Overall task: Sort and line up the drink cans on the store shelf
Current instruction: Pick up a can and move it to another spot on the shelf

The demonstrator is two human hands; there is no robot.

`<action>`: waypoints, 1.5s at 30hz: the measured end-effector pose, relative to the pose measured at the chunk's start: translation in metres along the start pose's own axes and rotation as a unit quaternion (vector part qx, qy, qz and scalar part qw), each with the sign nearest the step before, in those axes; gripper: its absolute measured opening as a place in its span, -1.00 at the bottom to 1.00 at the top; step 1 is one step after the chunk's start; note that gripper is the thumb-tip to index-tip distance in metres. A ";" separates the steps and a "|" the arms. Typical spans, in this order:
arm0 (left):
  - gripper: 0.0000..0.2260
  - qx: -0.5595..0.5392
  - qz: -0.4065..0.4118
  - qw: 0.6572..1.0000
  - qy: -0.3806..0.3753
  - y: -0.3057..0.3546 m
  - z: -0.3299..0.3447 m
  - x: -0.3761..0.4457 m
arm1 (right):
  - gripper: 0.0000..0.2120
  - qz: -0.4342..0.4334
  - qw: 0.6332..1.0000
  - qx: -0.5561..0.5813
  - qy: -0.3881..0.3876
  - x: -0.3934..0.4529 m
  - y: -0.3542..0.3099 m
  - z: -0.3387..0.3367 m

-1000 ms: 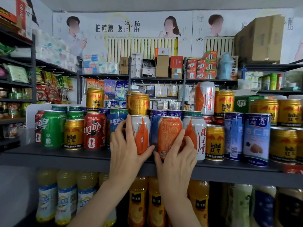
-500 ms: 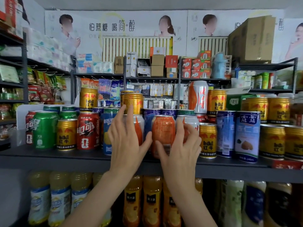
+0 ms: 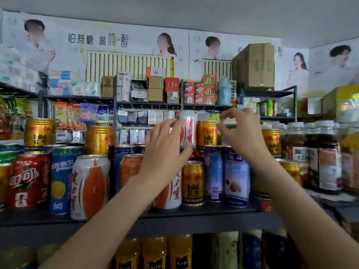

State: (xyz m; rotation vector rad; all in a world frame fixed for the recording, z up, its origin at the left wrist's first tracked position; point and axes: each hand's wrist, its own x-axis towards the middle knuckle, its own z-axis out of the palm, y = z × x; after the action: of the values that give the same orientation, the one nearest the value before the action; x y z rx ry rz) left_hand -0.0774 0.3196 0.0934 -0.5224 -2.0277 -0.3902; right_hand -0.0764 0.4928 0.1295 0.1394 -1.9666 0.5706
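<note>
Up high, left hand [image 3: 165, 150] at white can [image 3: 189, 129]

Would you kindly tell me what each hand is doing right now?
Left hand: open, fingers reaching at the white-and-orange can on the upper tier; no closed grip visible.
Right hand: open, fingers loosely curled, holding nothing visible.

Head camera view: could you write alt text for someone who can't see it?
Two bare hands reach up to cans stacked on a crowded store shelf: the left hand at a white-and-orange can, the right hand beside a gold can.
</note>
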 end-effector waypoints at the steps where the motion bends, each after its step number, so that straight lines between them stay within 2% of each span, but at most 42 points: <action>1: -0.52 0.006 -0.002 1.000 -0.015 0.005 0.001 0.011 | -0.75 -0.004 0.999 0.015 -0.038 0.020 0.006 -0.005; 5: -0.56 0.008 -0.012 0.998 -0.063 0.019 0.014 0.048 | -0.65 0.031 0.970 0.057 -0.236 0.073 0.024 0.005; 10: -0.66 0.003 -0.042 0.998 -0.045 0.021 0.031 0.066 | -0.66 0.050 0.940 0.089 -0.326 0.095 0.040 0.039; 15: -0.75 -0.025 -0.041 0.999 0.017 0.027 0.038 0.070 | -0.64 0.059 0.940 0.156 -0.297 0.103 0.046 0.053; 17: -0.77 -0.039 -0.037 0.998 0.035 0.035 0.037 0.073 | -0.62 0.066 0.944 0.202 -0.253 0.110 0.050 0.045; 21: -0.76 -0.074 -0.027 0.996 0.043 0.062 0.033 0.082 | -0.58 0.077 0.951 0.256 -0.156 0.128 0.067 -0.001; 23: -0.75 -0.092 -0.022 0.995 0.019 0.080 0.037 0.087 | -0.56 0.072 0.954 0.253 -0.142 0.131 0.080 -0.032; 27: -0.74 -0.101 -0.017 0.992 -0.077 0.111 0.054 0.094 | -0.55 0.075 0.956 0.217 -0.184 0.116 0.112 -0.084; 32: -0.80 -0.119 -0.015 0.983 -0.140 0.135 0.069 0.099 | -0.60 0.116 0.953 0.187 -0.210 0.098 0.154 -0.117; 38: -0.88 -0.088 0.018 0.976 -0.199 0.152 0.082 0.089 | -0.59 0.165 0.923 0.236 -0.254 0.063 0.184 -0.105; 42: -0.87 -0.060 0.010 0.974 -0.217 0.147 0.088 0.082 | -0.67 0.149 0.935 0.222 -0.235 0.057 0.193 -0.090; 45: -0.90 -0.072 0.003 0.975 -0.209 0.142 0.089 0.078 | -0.64 0.126 0.946 0.170 -0.244 0.060 0.195 -0.087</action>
State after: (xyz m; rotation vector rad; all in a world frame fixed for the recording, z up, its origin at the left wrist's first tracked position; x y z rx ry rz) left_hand -0.1044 0.4994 0.1270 -0.7493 -2.4119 -0.4544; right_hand -0.0992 0.7121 0.1484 0.2663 -2.3655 1.1310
